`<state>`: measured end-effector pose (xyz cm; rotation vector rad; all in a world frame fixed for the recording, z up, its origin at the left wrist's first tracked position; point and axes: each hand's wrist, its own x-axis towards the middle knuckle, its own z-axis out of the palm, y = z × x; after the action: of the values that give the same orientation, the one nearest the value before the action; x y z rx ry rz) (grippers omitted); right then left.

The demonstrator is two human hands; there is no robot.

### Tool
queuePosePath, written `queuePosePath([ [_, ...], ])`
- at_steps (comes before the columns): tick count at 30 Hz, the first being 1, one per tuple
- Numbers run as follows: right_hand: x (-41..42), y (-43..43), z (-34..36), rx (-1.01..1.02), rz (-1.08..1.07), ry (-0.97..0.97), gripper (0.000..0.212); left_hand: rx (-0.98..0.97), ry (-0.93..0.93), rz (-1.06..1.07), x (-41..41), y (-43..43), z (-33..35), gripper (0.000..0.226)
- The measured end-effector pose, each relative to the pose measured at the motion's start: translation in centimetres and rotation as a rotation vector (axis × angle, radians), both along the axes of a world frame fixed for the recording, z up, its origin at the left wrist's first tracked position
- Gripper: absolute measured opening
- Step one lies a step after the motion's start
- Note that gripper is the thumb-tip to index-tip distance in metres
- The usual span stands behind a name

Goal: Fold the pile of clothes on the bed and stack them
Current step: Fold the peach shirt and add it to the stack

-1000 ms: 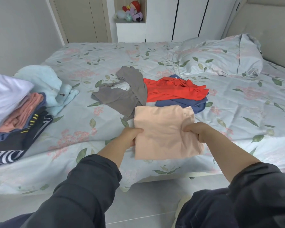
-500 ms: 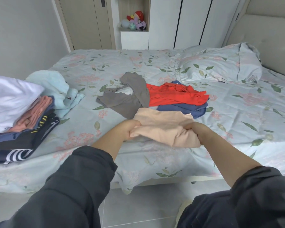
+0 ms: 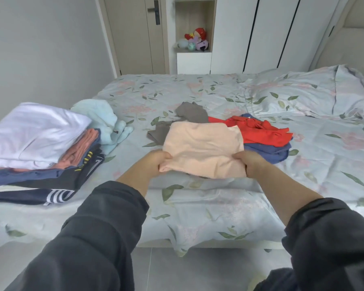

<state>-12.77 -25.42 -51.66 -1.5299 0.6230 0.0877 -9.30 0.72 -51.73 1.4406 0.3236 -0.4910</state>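
Observation:
A folded peach garment is lifted just above the near part of the bed. My left hand grips its near left corner and my right hand grips its near right corner. Behind it lie the unfolded clothes: a grey-brown piece, a red one and a blue one under the red. At the left edge of the bed stands the stack of folded clothes, with a white piece on top and dark striped ones below.
A crumpled light blue fleece garment lies beside the stack. A floral pillow sits at the back right against the headboard. Beyond the bed are a door, a wardrobe and a shelf with toys. Grey floor tiles lie below the bed's edge.
The peach garment lay flat on the bed a second ago; both hands have since folded it over and raised it off the sheet. My head has lifted, showing more of the room.

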Motion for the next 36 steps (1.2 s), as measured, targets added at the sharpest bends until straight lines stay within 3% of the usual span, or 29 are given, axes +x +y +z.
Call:
queuePosePath([
  [3, -2.5, 0.5, -5.0, 0.041, 0.032, 0.239, 0.026, 0.127, 0.174, -0.073, -2.6, 0.9, -4.8, 0.04],
  [5, -2.9, 0.3, -6.6, 0.005, 0.053, 0.241, 0.034, 0.169, 0.124, -0.049, -3.3, 0.9, -6.4, 0.04],
  [9, -3.3, -0.2, -6.9, -0.174, 0.1, 0.212, 0.046, 0.187, 0.082, -0.075, -4.0, 1.2, -6.8, 0.042],
  [15, -3.7, -0.5, -5.2, -0.639, 0.453, 0.392, 0.026, 0.379, 0.199, -0.372, -4.6, 3.3, -6.0, 0.034],
  [17, -3.0, -0.3, -4.6, -1.0, 0.514, 0.316, 0.033, 0.678, 0.009, -0.401, -3.8, 3.3, -5.6, 0.025],
  [19, -2.6, 0.6, -4.9, -1.228, 0.486, 0.037, 0.047, 1.006, -0.256, -0.354, -3.0, 2.8, -5.4, 0.035],
  [20, -2.7, 1.4, -5.1, -1.236, 0.518, -0.106, 0.05, 1.064, -0.314, -0.344, -2.9, 2.4, -5.5, 0.045],
  [22, -3.1, 3.4, -5.8, -1.198, 0.734, -0.236, 0.054, 0.964, -0.244, -0.333, -2.7, 1.6, -5.7, 0.064],
  [24, -3.6, 4.9, -6.7, -1.103, 0.889, -0.195, 0.059, 0.906, -0.206, -0.292, -2.8, 1.3, -6.0, 0.068],
  [26, -3.8, 5.4, -7.3, -1.066, 0.941, -0.125, 0.064, 1.079, -0.398, -0.386, -3.3, 1.5, -6.2, 0.066],
  [28, -4.0, 5.2, -7.9, -1.125, 0.986, -0.079, 0.068, 1.174, -0.633, -0.639, -4.0, 2.1, -6.4, 0.07],
  [31, -4.4, 4.5, -8.6, -1.191, 1.047, -0.063, 0.077, 1.395, -0.833, -1.035, -4.6, 3.5, -7.3, 0.078],
  [36, -4.3, 4.3, -9.2, -1.209, 1.077, -0.056, 0.096, 1.516, -1.011, -1.095, -4.1, 4.5, -7.4, 0.078],
])
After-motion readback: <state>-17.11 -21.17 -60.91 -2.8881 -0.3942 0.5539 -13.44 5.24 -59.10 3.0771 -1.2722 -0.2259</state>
